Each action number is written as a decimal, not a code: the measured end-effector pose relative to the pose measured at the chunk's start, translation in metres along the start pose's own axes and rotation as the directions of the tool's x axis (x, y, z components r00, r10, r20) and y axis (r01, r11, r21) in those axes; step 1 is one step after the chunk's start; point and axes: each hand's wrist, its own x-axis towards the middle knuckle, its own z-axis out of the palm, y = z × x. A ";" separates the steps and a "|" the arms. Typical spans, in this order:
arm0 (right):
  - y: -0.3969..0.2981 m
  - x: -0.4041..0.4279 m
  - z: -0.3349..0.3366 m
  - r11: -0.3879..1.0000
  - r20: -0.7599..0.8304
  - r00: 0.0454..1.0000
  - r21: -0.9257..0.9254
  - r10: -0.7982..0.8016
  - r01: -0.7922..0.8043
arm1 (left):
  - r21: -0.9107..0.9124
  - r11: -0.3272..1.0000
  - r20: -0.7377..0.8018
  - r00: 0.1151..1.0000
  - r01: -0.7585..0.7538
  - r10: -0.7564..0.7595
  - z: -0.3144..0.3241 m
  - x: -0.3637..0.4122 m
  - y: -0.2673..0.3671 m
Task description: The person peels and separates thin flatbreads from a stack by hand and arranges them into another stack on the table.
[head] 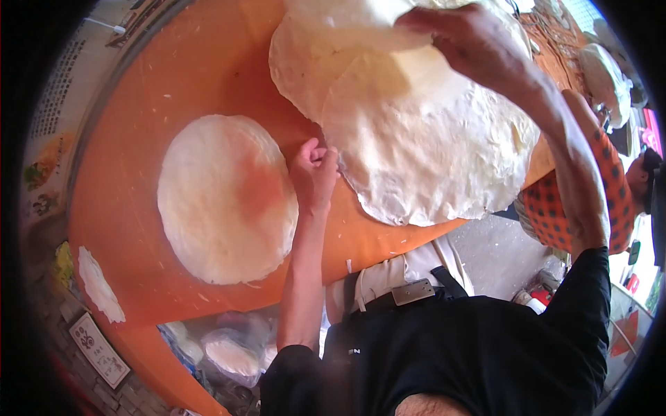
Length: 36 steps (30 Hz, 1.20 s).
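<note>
Several large, thin, pale dough sheets (416,151) lie overlapped on an orange work table (208,78). My left hand (315,177) rests at their near left edge, fingers curled and fingertips against the rim; whether it pinches a sheet is unclear. Farther off, my right hand (468,39) is raised over the pile and blurred. It grips the edge of a thin upper sheet (359,39), which is lifted and casts a shadow on those below. A separate round dough sheet (223,203) lies flat to the left of my left hand.
A white dough scrap (101,286) lies by the table's left edge. Plastic bags (231,353) with pale contents sit below the near edge. At right, a person in an orange checked shirt (572,208) is beside the table. A white bundle (606,83) stands beyond.
</note>
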 end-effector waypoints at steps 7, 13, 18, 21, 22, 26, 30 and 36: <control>0.016 0.022 -0.047 0.949 -0.121 0.979 -0.291 -0.165 0.124 | -0.083 0.989 0.247 0.964 0.120 -0.096 0.018 0.000 0.008; -0.045 -0.082 -0.011 0.983 0.241 0.968 -0.151 -0.067 0.106 | -0.225 0.974 0.187 0.982 0.031 0.012 -0.005 -0.011 -0.019; -0.028 -0.175 0.049 0.962 0.374 0.894 0.019 0.246 -0.273 | -0.471 0.838 0.364 0.926 0.277 -0.101 0.009 -0.018 -0.017; -0.045 -0.177 0.039 0.928 0.257 0.902 0.046 0.348 -0.371 | -0.571 0.753 0.460 0.887 0.329 -0.039 0.000 -0.019 -0.026; -0.052 -0.181 0.037 0.917 0.229 0.905 0.091 0.360 -0.388 | -0.567 0.754 0.465 0.885 0.332 -0.040 0.000 -0.025 -0.027; -0.071 -0.230 0.076 0.873 0.512 0.769 0.073 0.383 -0.483 | -0.521 0.757 0.471 0.872 0.394 -0.131 0.010 -0.050 -0.029; -0.104 -0.225 0.080 0.920 0.506 0.830 0.158 0.237 -0.359 | -0.596 0.648 0.524 0.841 0.473 -0.132 0.001 -0.062 -0.028; -0.105 -0.188 0.078 0.749 0.533 0.809 0.424 0.248 -0.509 | -0.398 0.910 0.360 0.932 0.117 0.037 0.015 -0.065 -0.032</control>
